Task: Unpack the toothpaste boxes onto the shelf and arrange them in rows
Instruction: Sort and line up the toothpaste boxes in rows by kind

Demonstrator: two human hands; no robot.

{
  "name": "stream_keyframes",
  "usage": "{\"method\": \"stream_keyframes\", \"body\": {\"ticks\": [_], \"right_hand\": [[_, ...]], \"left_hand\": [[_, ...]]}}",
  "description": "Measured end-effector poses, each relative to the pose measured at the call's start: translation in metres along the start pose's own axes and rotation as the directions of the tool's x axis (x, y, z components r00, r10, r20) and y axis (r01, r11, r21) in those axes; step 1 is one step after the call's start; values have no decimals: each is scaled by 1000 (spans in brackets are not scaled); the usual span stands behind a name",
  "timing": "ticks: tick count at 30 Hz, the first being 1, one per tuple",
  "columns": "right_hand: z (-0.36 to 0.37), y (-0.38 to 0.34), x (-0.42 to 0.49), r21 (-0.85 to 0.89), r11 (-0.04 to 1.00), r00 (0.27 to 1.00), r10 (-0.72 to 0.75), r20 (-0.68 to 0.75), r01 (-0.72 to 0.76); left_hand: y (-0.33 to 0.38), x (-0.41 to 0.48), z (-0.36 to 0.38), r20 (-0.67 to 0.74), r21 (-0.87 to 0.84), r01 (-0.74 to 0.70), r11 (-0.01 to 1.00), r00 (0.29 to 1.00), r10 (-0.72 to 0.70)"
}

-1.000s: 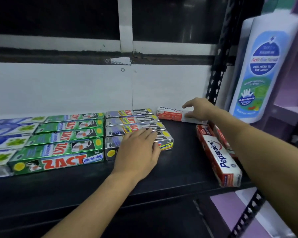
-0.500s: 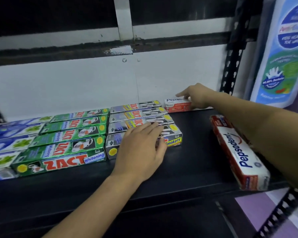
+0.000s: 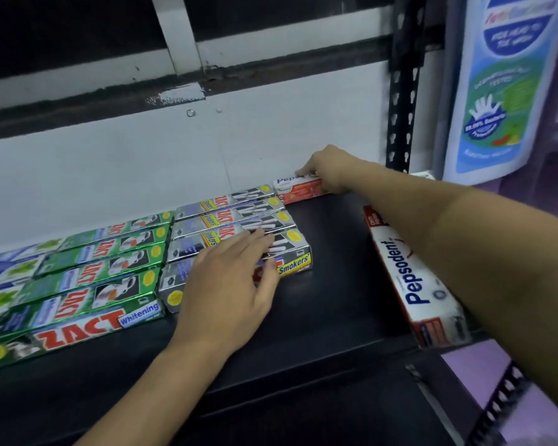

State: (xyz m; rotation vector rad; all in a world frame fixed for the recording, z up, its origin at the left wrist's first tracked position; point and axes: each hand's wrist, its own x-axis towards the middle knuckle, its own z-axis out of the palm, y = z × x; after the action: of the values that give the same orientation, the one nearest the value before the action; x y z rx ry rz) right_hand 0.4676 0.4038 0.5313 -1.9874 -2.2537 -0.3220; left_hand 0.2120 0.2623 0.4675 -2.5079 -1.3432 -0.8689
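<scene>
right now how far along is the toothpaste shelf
Done: the green Zact boxes and the silver Smokers boxes lie in rows. In hand: the right hand holds a Pepsodent box at the back beside the silver ones, while the left hand rests flat on them. Left: the long Pepsodent pack lies askew at the right edge of the shelf.

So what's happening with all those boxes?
A person is putting toothpaste boxes in rows on a dark shelf. The right hand holds the back Pepsodent box against the wall, next to the silver boxes. The left hand lies flat on the silver boxes. The green boxes sit in a row to their left. A loose Pepsodent box lies at the shelf's right edge, not yet in a row.
</scene>
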Motion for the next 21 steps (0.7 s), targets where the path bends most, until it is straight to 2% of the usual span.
{"method": "stream_keyframes", "body": {"ticks": [21], "right_hand": [[-13,0,-8,52,999,998,3,55,-6]], "left_hand": [[0,-1,-2,8,-5,-1,1000,1000,1]]}}
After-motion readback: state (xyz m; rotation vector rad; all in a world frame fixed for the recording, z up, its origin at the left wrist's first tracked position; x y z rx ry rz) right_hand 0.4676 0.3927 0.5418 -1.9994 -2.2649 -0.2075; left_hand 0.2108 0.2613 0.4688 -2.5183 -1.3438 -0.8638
